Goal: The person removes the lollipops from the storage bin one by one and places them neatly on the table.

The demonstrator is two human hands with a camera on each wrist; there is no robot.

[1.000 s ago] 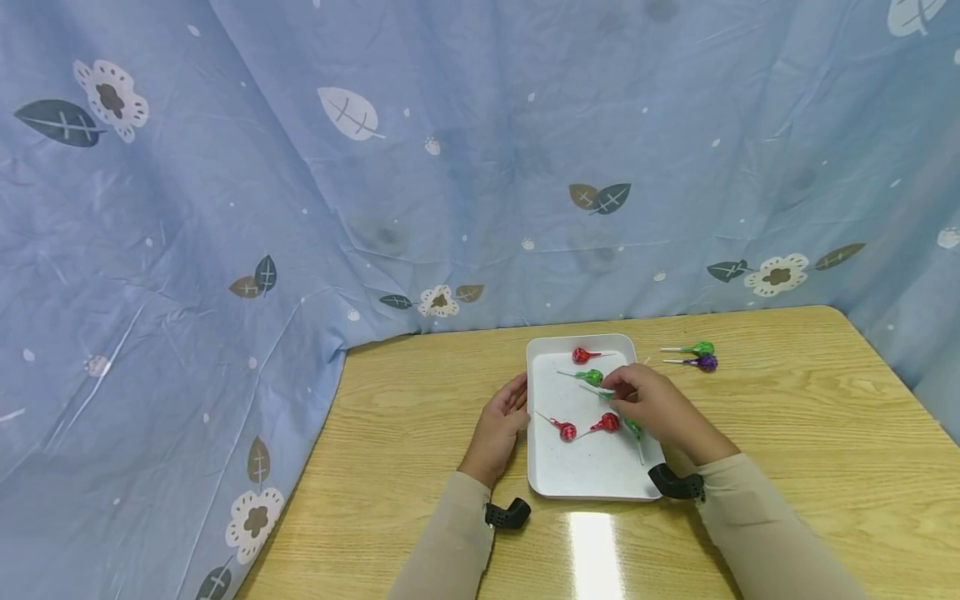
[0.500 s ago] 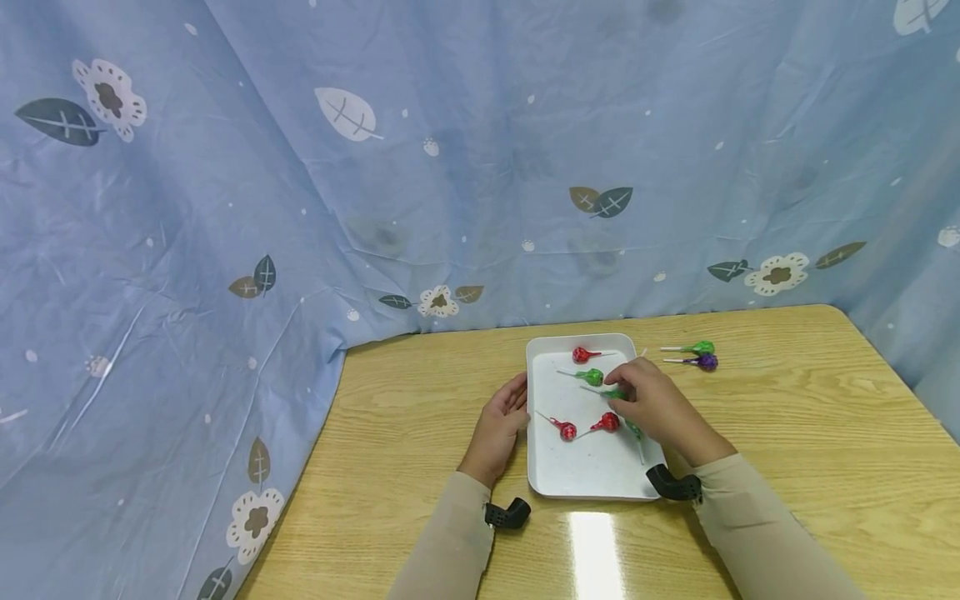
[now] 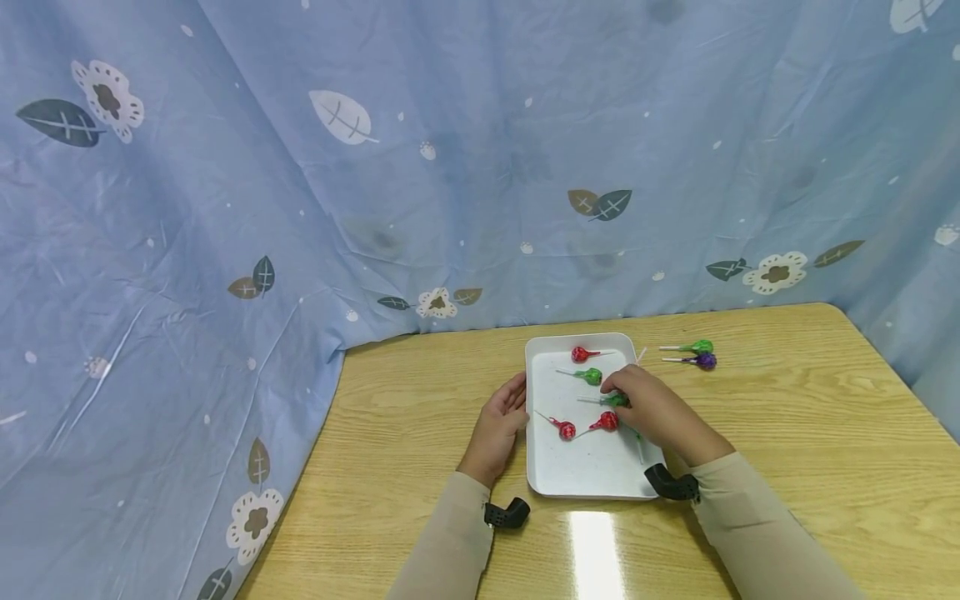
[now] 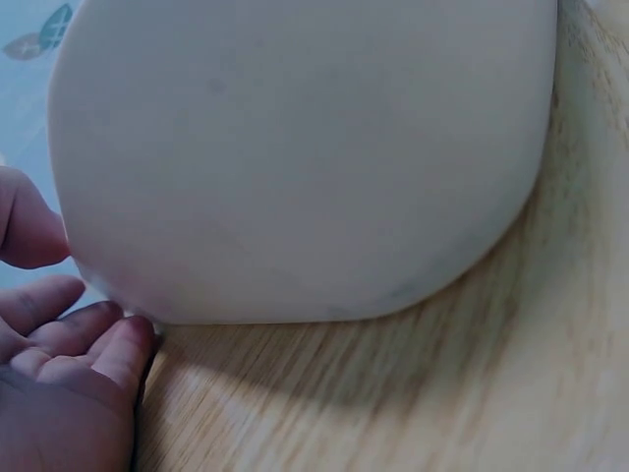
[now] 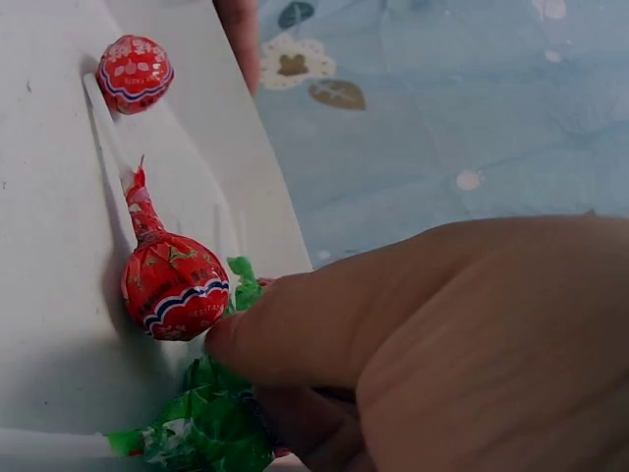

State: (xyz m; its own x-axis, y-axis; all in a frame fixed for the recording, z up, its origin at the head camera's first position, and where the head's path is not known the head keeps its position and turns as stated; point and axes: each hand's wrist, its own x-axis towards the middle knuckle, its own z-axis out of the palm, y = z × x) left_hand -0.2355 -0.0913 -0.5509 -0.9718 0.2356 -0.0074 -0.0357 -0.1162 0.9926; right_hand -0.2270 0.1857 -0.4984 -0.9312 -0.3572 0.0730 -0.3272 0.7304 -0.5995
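R hand (image 3: 660, 408) pinches a green lolly (image 3: 615, 400) btwn thumb and fingers, over the tray's right half; thin white stick points left, wrapper crinkled and semi-shiny, twisted at the neck. L hand (image 3: 498, 425) has relaxed, slightly bent fingers, tips touching the tray's outer left wall.

Tray (image 3: 585, 479): white, smooth, shallow, rect. w/ rounded corners. In it, a red lolly (image 3: 579, 355) at the far end, a second green one (image 3: 592, 377) just below, and 2 more reds, left (image 3: 567, 431) and right (image 3: 609, 421), round heads w/ a wavy white-and-blue band; right red's stick tip ends near the left one's head. Third green (image 5: 211, 423), pt. hidden under R hand, stick toward the person. Another white stick (image 3: 642, 356) shows past R hand by the right rim; head hidden.

Outside, right of tray: green-headed lolly (image 3: 702, 347) beside a purple one (image 3: 705, 361), on the wood-grain table (image 3: 405, 417). Behind: creased blue curtain (image 3: 480, 150) w/ leaf & flower print.
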